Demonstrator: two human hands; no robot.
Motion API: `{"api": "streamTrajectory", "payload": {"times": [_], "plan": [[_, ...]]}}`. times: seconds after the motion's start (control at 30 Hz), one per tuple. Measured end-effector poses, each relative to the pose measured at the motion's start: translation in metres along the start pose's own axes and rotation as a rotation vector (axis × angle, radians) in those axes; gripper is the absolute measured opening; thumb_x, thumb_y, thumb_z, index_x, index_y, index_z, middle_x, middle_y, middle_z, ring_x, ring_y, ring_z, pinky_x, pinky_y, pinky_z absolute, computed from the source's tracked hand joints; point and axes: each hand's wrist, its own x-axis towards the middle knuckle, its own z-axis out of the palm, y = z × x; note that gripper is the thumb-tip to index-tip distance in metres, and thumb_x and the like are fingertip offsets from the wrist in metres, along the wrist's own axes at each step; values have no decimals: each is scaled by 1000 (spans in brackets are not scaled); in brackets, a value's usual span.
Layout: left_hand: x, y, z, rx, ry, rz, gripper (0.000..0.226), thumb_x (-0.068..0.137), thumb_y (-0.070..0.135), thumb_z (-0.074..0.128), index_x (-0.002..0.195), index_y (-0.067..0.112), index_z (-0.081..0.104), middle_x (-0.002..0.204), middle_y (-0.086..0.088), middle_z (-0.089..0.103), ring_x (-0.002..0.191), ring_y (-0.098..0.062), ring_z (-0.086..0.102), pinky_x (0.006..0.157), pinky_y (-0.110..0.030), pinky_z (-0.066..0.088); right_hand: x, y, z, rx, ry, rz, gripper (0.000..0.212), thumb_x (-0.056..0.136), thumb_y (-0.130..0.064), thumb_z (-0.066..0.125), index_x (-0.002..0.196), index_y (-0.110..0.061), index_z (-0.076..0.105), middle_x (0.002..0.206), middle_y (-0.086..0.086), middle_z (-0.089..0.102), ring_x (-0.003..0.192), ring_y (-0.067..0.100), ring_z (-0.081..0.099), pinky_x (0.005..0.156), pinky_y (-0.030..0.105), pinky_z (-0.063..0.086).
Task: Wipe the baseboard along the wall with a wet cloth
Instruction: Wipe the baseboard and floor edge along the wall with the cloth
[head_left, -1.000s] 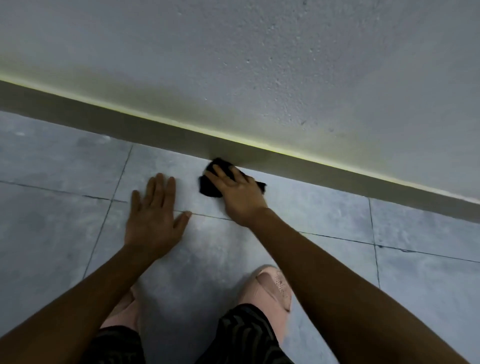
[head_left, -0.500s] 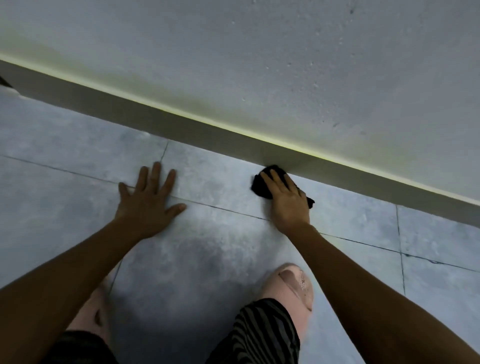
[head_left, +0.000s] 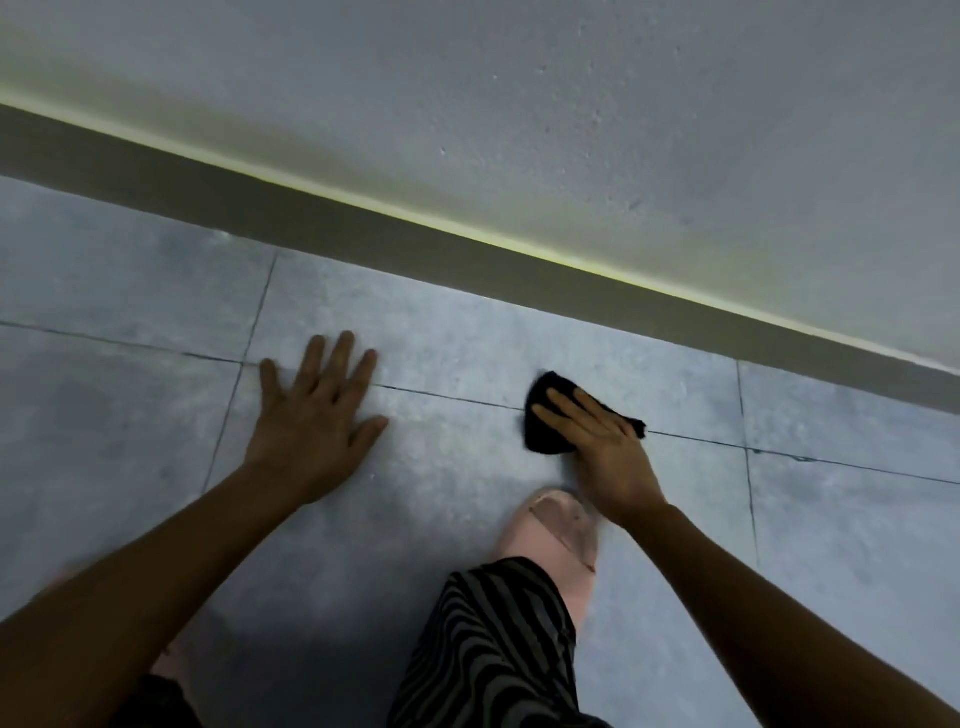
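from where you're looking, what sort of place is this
Probably an indoor room or corridor, seen at floor level: grey stone-look floor tiles with dark grout lines, a grey-brown baseboard strip, and a rough white plaster wall above it. Which room, I cannot tell.

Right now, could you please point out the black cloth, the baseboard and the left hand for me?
black cloth (head_left: 543, 439), head view, its bare lower left part.
baseboard (head_left: 363, 236), head view, the middle of its dark face.
left hand (head_left: 311, 421), head view, the back of the hand.
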Motion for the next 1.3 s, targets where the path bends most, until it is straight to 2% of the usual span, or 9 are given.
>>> {"api": "streamTrajectory", "payload": {"times": [0.1,0.2,0.3,0.43,0.57,0.7,0.97,1.1,1.3], "plan": [[0,2,1,-10,-22,-8,80,78,66,-7,148,26,-12,158,-5,-17,146,-27,-14,110,-63,1,-36,38,-1,82,113,317,69,82,14,45,140,-23,42,152,3,32,141,25,28,110,51,34],[0,1,2,33,-5,0,78,80,69,-11,145,27,-17,158,-5,-15,146,-28,-12,109,-64,4,-41,46,4,158,199,722,72,84,10,43,144,-29,34,156,0,27,142,25,26,104,54,38],[0,2,1,14,-17,-10,79,80,67,-6,147,27,-12,159,-5,-13,146,-28,-10,109,-65,4,-16,27,10,148,275,888,67,86,1,43,145,-26,32,156,2,28,141,27,27,105,51,37],[0,3,1,5,-5,-5,77,80,67,-5,145,27,-14,158,-4,-14,146,-27,-11,110,-65,3,22,-25,17,129,318,530,71,72,3,50,138,-22,47,149,6,40,136,30,37,107,43,37],[0,0,2,23,-4,-7,77,77,68,-9,142,28,-22,156,-2,-20,145,-26,-13,111,-64,3,51,-78,20,157,99,16,70,73,2,45,135,-31,50,148,-2,41,139,29,32,103,45,33],[1,-6,1,33,5,17,78,78,68,-8,144,28,-18,158,-2,-13,146,-23,-8,113,-58,6,38,-50,10,121,-31,-261,65,74,6,51,127,-30,58,143,-5,48,138,25,35,103,45,33],[-3,-29,-6,-43,43,-133,79,82,68,8,148,29,-11,158,-4,-14,146,-27,-9,114,-56,0,65,-38,-2,85,92,171,72,80,6,41,141,-33,40,155,-6,28,144,25,21,110,47,29],[-3,-35,-9,-59,54,-101,75,85,63,6,148,26,-11,159,-5,-11,146,-25,-9,117,-51,-1,97,-85,7,37,39,-39,71,83,-1,42,144,-38,31,156,-8,23,144,23,19,108,42,26],[-5,-79,-19,-139,163,-284,77,88,60,10,150,16,-2,159,-10,-7,146,-27,-7,115,-50,-4,74,-70,3,79,-39,-319,64,81,0,48,135,-34,50,148,-8,40,139,20,33,99,40,37]]}}
